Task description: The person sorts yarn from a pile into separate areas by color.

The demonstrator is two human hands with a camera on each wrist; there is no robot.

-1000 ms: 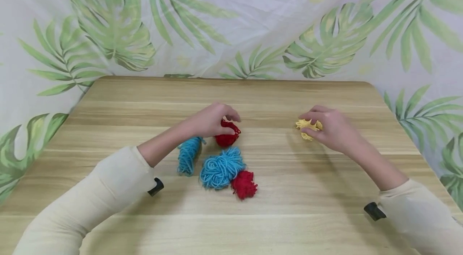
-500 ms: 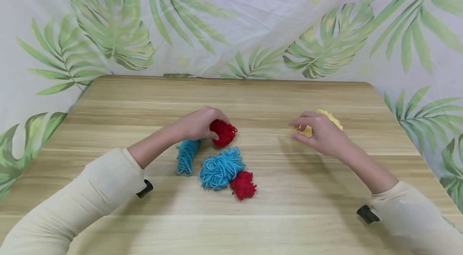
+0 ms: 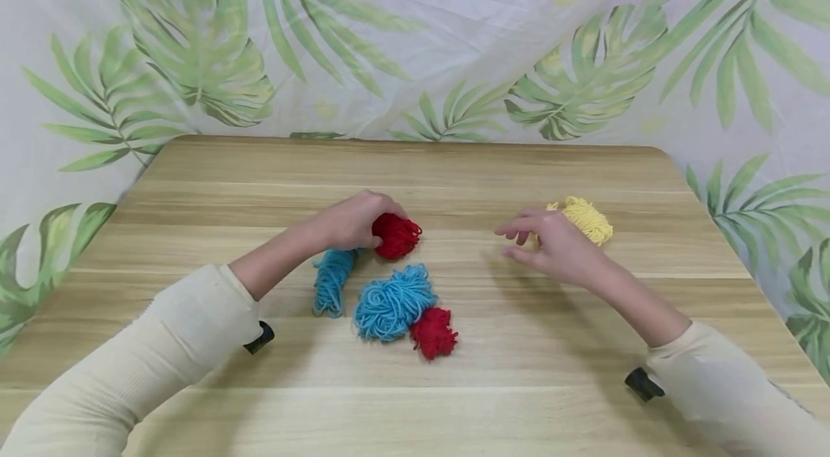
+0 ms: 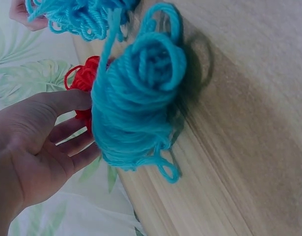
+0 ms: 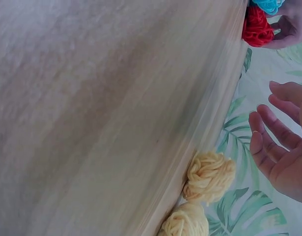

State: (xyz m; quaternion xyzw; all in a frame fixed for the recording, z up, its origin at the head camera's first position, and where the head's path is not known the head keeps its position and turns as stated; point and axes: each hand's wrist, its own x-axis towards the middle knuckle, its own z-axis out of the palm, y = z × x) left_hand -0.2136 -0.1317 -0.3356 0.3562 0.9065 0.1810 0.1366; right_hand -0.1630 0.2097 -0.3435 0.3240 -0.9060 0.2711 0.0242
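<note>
My left hand (image 3: pixel 353 223) grips a red bundle of yarn (image 3: pixel 397 236) at mid-table, thumb on the near side and fingers behind it. Just below that wrist lies a narrow blue yarn bundle (image 3: pixel 333 282), which fills the middle of the left wrist view and partly covers the red one there. My right hand (image 3: pixel 551 244) hovers over the table with fingers loosely bent and nothing between them. Behind it sits a yellow yarn bundle (image 3: pixel 588 220); the right wrist view shows two yellow bundles, a farther one (image 5: pixel 209 177) and a nearer one (image 5: pixel 186 222).
A large blue yarn bundle (image 3: pixel 392 304) lies in front of the left hand, against a smaller red bundle (image 3: pixel 434 334). The wooden table (image 3: pixel 493 414) ends at a hanging leaf-print cloth (image 3: pixel 467 24). Each sleeve cuff carries a dark camera.
My left hand has drawn the red yarn slightly left, its fingers closing around it. My right hand has let go of the yellow yarn and shifted left and nearer, exposing more yellow behind it.
</note>
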